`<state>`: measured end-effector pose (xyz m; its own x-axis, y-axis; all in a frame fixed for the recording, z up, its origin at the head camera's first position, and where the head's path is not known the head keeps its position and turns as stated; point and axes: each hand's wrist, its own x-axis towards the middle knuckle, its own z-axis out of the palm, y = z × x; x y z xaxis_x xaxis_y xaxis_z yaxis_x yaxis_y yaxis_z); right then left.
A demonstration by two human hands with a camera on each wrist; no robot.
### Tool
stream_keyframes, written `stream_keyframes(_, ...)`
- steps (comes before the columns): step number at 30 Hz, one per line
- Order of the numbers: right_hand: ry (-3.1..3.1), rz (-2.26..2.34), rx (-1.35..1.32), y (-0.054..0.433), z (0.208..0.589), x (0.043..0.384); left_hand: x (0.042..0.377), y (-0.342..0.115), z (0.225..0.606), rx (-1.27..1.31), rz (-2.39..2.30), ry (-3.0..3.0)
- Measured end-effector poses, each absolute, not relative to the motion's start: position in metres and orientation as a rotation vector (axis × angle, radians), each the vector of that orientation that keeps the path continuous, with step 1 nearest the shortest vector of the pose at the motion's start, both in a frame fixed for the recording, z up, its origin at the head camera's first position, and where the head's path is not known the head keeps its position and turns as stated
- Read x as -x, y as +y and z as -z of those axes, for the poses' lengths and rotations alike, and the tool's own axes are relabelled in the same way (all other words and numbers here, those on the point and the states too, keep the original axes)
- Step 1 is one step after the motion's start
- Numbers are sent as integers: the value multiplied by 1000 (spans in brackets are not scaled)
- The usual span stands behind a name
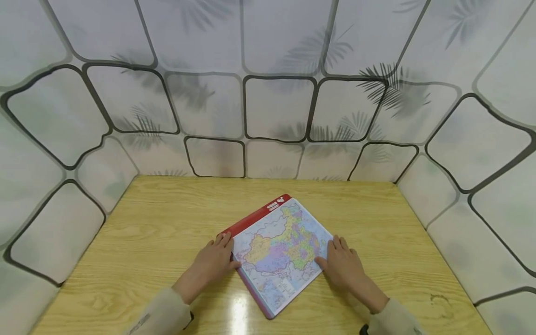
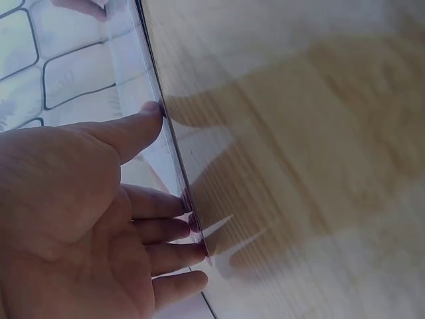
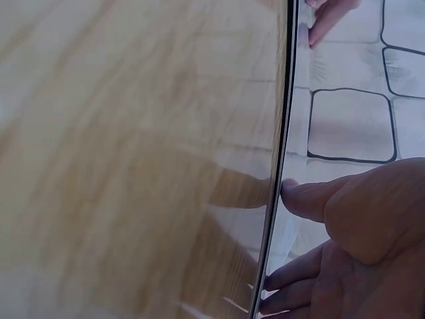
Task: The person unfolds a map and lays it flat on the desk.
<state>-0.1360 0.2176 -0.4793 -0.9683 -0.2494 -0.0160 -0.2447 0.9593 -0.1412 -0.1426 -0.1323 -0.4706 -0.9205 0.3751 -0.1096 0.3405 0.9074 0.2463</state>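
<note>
A flat map board [image 1: 276,251] lies turned at an angle on the wooden table in the head view. It shows a map of China in coloured regions, with a red strip along its upper left edge. My left hand [image 1: 213,263] touches the board's left corner, the thumb apart from the other fingers. At the right corner, my right hand [image 1: 344,263] rests against the edge with its thumb tip over the printed map. The wrist views show the left hand [image 2: 86,219] and right hand [image 3: 358,246] with fingers mostly straight, low over the tabletop.
The wooden table [image 1: 167,209] has a glossy surface that reflects light and the hands. Pale walls [image 1: 276,107] with dark outlines and leaf prints enclose it at the back and both sides. A small dark mark [image 1: 438,298] is on the table at the front right.
</note>
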Motion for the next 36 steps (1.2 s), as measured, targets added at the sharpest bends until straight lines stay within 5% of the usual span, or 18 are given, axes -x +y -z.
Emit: stream_keyframes(36, 3045, 288, 373, 219, 480, 167, 117, -130, 484, -887, -111, 3187)
